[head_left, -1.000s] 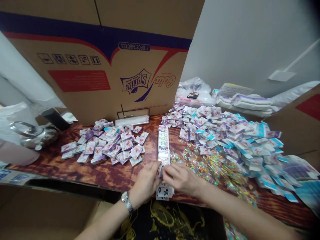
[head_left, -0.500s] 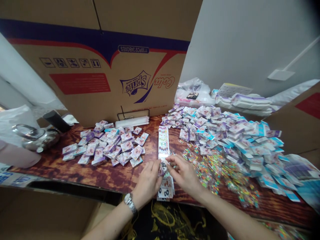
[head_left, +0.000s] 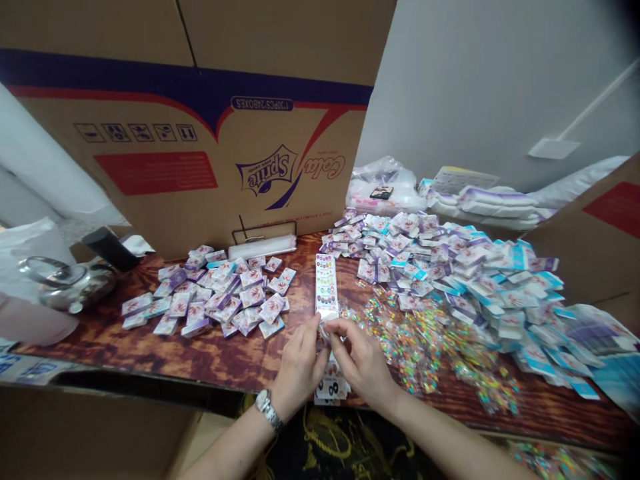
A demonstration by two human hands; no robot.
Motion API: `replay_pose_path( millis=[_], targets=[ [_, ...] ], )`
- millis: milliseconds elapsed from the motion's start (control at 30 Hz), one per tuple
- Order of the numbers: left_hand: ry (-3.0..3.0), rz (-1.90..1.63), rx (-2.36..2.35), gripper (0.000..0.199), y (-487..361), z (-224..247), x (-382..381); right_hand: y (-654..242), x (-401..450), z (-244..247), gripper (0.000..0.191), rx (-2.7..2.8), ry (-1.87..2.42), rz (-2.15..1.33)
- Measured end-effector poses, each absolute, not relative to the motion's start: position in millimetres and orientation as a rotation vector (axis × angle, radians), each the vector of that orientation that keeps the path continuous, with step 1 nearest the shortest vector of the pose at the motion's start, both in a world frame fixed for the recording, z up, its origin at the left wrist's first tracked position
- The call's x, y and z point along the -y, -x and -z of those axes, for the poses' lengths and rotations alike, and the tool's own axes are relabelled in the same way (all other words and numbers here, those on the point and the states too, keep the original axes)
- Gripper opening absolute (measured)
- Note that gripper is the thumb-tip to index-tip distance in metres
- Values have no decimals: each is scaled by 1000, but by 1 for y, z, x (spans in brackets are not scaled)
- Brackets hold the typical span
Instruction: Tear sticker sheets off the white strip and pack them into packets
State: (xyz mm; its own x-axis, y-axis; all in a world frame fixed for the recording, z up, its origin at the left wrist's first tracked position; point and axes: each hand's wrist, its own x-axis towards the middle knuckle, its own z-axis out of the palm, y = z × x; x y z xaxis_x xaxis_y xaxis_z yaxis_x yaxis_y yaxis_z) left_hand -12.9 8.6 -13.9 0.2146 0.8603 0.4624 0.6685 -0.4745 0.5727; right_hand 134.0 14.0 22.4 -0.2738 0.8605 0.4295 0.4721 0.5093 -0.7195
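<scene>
At the table's front, my left hand (head_left: 299,357) is closed around a small printed box (head_left: 323,339), mostly covered by the fingers. Against its upper end my right hand (head_left: 364,363) is pinched, thumb to forefinger; what lies between those fingertips is hidden. Just beyond both hands lies a stack of long sticker strips (head_left: 327,283) with rows of small colourful pictures. More printed slips (head_left: 330,389) stick out below my wrists, showing dark round shapes. To the right spread clear packets of colourful candy (head_left: 415,340).
Left of my hands is a pile of small closed boxes (head_left: 230,293). A larger heap of small boxes (head_left: 480,280) covers the right side. Behind stands a big carton (head_left: 175,220); a metal kettle (head_left: 75,287) and a clear plastic sleeve (head_left: 263,247) are nearby.
My right fingertips have come in closer to my left hand and the small box. The printed slip visible between the hands earlier is now mostly covered. The view has shifted slightly.
</scene>
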Motion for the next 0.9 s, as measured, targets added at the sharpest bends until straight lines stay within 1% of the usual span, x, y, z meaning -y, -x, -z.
replay_pose_path(
  millis=[133,200,300,500,633,700,800,900],
  targets=[
    [-2208,-1142,-1463,55,16,12,-9,-141,-15,-33,21,2058,1043,-370],
    [-2204,-1134,-1443,56,18,10,-8,-145,-17,-36,23,2121,999,-322],
    [-2197,-1125,-1375,55,19,7,-7,-151,-23,-42,24,2199,958,-373],
    [-2177,-1165,-1330,44,16,4,-4,-148,-30,-53,19,2188,926,-487],
    [-2219,-1130,-1340,42,18,6,-2,-145,-28,-48,25,2101,1054,-628],
    [-2276,-1121,-1343,42,18,7,-2,-144,-24,-44,23,2041,1116,-683],
    [-2384,-1155,-1380,43,16,8,-3,-141,-18,-38,15,1937,1083,-615],
    [-2406,-1162,-1446,45,13,9,-4,-137,-14,-35,16,1863,1015,-639]
  ],
)
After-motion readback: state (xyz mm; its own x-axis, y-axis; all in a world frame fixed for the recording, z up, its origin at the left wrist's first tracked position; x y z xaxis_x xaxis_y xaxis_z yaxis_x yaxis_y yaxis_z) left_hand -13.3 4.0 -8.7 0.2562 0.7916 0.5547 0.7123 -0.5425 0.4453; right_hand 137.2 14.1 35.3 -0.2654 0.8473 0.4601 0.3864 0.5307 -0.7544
